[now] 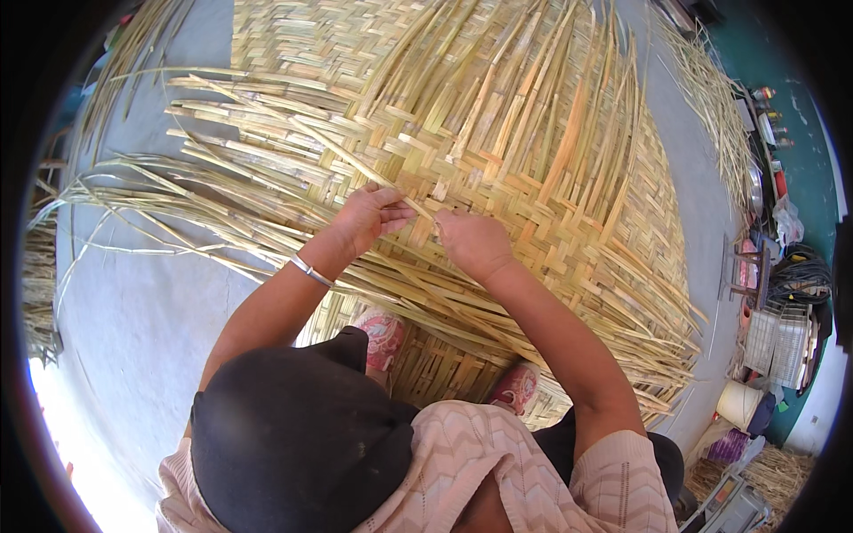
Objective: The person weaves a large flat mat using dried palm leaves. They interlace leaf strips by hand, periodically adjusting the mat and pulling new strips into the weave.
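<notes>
A large mat [569, 209] of flat, split yellowish cane strips lies in front of me in a slanting weave. My left hand [378, 213] pinches a long pale cane strip [342, 153], which runs up and left over the loose strip ends. Just right of it, my right hand [474, 238] is closed, thumb and fingers together, on the near end of that same strip. Both hands are over the woven middle of the mat. Unwoven strips [533, 80] fan away from me, and more strips [249, 204] stick out to the left.
Grey concrete floor [147, 284] surrounds the mat. My shoes [384, 339] rest at its near edge. Loose cane bundles [711, 115] lie far right, with a coil of black cable [800, 280] and a white bucket [739, 404] along the right wall.
</notes>
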The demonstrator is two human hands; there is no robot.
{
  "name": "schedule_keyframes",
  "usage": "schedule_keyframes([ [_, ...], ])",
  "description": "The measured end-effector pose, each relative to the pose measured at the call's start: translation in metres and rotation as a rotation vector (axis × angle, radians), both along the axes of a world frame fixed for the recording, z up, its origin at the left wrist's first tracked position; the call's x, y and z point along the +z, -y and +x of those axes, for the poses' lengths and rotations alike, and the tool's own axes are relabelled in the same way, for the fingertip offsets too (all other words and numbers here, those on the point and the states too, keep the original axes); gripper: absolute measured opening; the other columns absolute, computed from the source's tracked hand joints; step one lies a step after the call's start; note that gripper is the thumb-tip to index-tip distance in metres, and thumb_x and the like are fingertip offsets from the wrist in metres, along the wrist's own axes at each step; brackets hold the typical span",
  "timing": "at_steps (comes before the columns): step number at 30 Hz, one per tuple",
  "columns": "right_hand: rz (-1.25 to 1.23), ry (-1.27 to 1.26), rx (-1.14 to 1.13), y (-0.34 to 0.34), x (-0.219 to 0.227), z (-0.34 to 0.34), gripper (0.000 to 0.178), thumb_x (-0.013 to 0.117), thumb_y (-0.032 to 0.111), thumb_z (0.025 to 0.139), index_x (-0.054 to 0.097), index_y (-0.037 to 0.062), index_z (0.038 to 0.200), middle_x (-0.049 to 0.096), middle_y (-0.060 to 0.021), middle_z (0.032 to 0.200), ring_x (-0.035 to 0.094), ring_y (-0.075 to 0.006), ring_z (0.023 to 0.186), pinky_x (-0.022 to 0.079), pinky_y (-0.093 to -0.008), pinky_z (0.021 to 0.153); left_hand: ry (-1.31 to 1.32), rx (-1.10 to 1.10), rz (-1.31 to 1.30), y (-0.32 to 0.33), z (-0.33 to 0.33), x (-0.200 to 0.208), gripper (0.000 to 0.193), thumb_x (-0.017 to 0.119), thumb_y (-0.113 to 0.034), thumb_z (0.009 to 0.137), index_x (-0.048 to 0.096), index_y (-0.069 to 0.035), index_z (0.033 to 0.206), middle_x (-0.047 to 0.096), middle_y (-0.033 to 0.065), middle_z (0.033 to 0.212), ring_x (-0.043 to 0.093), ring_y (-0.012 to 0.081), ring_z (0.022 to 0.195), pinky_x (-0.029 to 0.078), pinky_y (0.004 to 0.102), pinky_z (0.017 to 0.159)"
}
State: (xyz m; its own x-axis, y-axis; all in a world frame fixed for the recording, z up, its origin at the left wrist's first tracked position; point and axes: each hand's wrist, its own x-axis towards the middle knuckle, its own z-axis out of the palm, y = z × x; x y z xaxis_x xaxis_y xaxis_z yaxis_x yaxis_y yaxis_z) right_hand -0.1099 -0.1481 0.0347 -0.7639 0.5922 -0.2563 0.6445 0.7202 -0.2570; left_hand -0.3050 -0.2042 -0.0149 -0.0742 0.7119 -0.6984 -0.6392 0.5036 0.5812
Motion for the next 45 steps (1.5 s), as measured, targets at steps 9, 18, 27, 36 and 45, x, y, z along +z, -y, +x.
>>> schedule_keyframes([
  [9, -0.333, -0.221, -0.114, -0.002, -0.009, 0.006, 0.017, 0.057, 0.023, 0.086, 0.062, 0.0081, 0.093, 0.066, -0.0111, 0.080, 0.064, -0.0263, 0.071, 0.050, -0.0370, 0.062, 0.157, -0.018, 0.151, 0.015, -0.006, 0.000, 0.017, 0.058, -0.010, 0.091, 0.054, -0.005, 0.106, 0.064, 0.0085, 0.101, 0.065, 0.0200, 0.089, 0.054, 0.0322, 0.075],
  [18, -1.161, -0.311, -0.444, -0.019, -0.025, 0.012, 0.019, 0.072, 0.022, 0.082, 0.061, 0.0057, 0.082, 0.064, -0.0042, 0.072, 0.056, -0.0122, 0.063, 0.045, -0.0265, 0.058, 0.205, -0.080, 0.172, 0.026, -0.005, 0.000, 0.019, 0.059, -0.013, 0.092, 0.054, -0.007, 0.109, 0.063, 0.0065, 0.109, 0.064, 0.0181, 0.096, 0.053, 0.0295, 0.080],
  [27, -1.262, -0.297, -0.401, -0.028, -0.027, 0.019, 0.022, 0.073, 0.020, 0.082, 0.054, 0.0089, 0.077, 0.059, 0.0002, 0.074, 0.053, -0.0087, 0.063, 0.040, -0.0232, 0.054, 0.201, -0.169, 0.192, 0.029, -0.001, 0.006, 0.024, 0.064, -0.015, 0.090, 0.056, -0.007, 0.111, 0.066, 0.0048, 0.100, 0.067, 0.0149, 0.086, 0.054, 0.0248, 0.070],
  [36, -1.113, -0.209, -0.402, -0.028, -0.008, 0.007, 0.019, 0.061, 0.017, 0.090, 0.055, 0.0008, 0.084, 0.060, -0.0052, 0.072, 0.064, -0.0149, 0.063, 0.048, -0.0259, 0.056, -0.392, -0.121, 0.126, 0.009, 0.012, 0.012, 0.018, 0.069, -0.018, 0.087, 0.064, -0.004, 0.098, 0.065, 0.0020, 0.079, 0.062, 0.0102, 0.070, 0.050, 0.0218, 0.060],
  [45, -1.051, 0.051, -0.473, -0.055, -0.003, 0.046, 0.022, 0.053, 0.018, 0.092, 0.059, -0.0031, 0.089, 0.066, -0.0127, 0.077, 0.068, -0.0206, 0.065, 0.055, -0.0308, 0.057, -0.170, 0.103, 0.162, -0.014, -0.056, 0.013, 0.027, 0.071, -0.022, 0.085, 0.061, -0.002, 0.101, 0.066, 0.0042, 0.088, 0.062, 0.0117, 0.074, 0.053, 0.0239, 0.067],
])
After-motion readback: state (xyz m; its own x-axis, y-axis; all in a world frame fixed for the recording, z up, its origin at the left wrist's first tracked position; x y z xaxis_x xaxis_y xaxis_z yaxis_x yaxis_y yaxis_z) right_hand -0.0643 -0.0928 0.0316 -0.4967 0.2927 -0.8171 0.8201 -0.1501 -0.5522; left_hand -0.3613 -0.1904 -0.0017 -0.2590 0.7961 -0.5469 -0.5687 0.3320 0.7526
